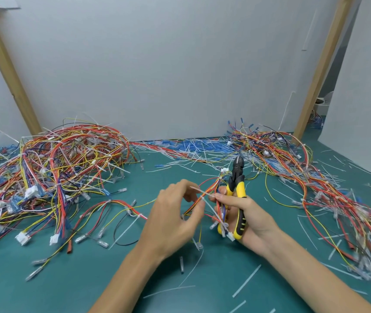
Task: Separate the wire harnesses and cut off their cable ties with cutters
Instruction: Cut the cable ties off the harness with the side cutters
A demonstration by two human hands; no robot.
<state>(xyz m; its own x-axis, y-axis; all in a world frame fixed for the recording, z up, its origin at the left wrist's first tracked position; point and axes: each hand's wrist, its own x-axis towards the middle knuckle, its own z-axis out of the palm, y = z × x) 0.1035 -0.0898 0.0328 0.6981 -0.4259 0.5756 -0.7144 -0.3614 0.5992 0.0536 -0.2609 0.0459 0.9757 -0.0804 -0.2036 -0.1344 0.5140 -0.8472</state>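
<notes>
The left hand [173, 213] has its fingers curled, and thumb and fingertips pinch a small wire harness [210, 188] of red, orange and yellow leads held above the table. The right hand [251, 214] grips the yellow-and-black cutters [238, 184] in its palm, handles down and nose pointing up and away. Its thumb and forefinger also pinch the same harness just beside the left fingertips. A white cable tie [211, 210] wraps the bundle between the two hands, and its loose tail slants down across the wires towards the right palm. The cutter blades stand clear above the tie, not on it, and look nearly closed. The harness's white connectors hang in front of the cutter handles and hide part of them.

Below and left of the left hand, a loose harness [112, 208] with black and red leads lies flat on the green mat [89, 279]. Clipped tie strips [246, 281] lie scattered on the mat near both forearms.

A large tangled heap of harnesses [56, 159] fills the left side of the table. A flatter heap [315, 177] spreads down the right side. Between them, along the back edge, lies a drift of cut white ties and blue pieces [180, 147]. Behind it stands a pale wall panel [157, 64], flanked by a wooden post on the left [6, 71] and another on the right [322, 71].
</notes>
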